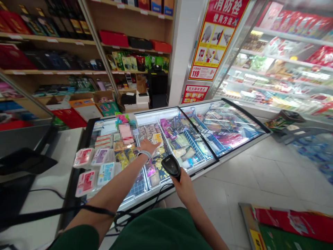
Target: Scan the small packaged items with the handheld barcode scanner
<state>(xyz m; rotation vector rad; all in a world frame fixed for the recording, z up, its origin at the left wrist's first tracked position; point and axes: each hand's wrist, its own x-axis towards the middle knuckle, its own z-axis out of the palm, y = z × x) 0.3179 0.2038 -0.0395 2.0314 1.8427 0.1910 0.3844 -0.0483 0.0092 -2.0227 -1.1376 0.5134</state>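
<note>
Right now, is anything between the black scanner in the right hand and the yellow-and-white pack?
Partly: the left hand reaches across the near edge of the yellow-and-white pack, facing the black scanner in the right hand. Nothing else visible blocks it; I can't tell whether glass does.

Scanner: black plastic, smooth, slight sheen.
Freezer lid: clear, glossy, reflective.
Freezer baskets: coated wire.
Shirt: green cloth, matt.
Floor: pale tile, smooth.
Shelves: wood-look, smooth.
</note>
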